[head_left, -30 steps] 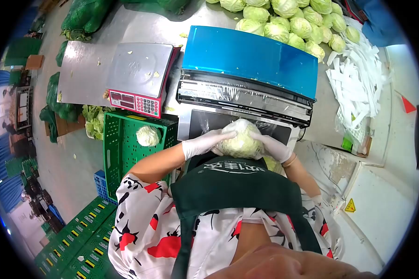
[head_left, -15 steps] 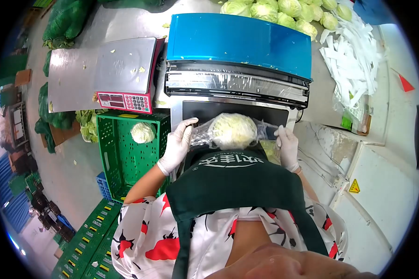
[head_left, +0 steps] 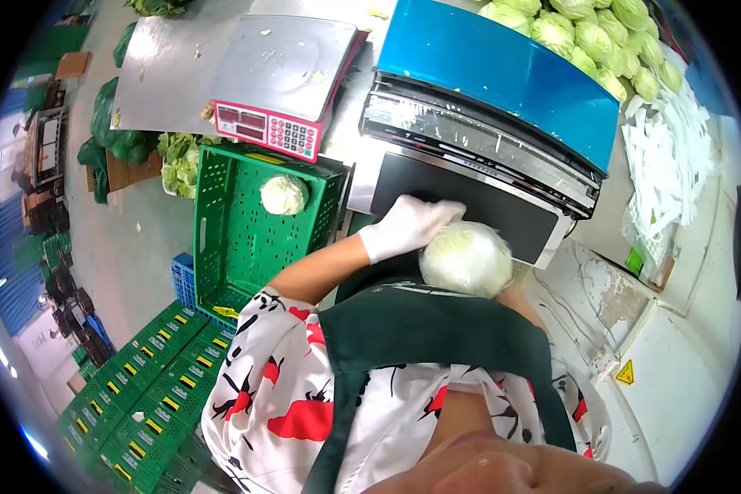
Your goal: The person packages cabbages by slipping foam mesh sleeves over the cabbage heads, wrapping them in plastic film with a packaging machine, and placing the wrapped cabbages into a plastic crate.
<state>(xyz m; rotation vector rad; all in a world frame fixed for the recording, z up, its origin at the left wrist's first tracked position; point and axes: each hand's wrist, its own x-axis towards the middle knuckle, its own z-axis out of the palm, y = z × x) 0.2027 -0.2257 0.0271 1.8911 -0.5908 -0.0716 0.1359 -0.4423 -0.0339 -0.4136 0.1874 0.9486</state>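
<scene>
Seeing film (head_left: pixel 492 247) now snug, no longer stretched sideways, we judge the cabbage (head_left: pixel 463 263) mostly wrapped, on our side of the wrapping machine (head_left: pixel 494 103); left hand (head_left: pixel 413 227) beside it, grip unclear; right hand hidden.

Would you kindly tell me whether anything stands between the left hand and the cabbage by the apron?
Only the clear film around the cabbage; nothing else visible stands between it and the gloved left hand, at its upper-left edge.
</scene>
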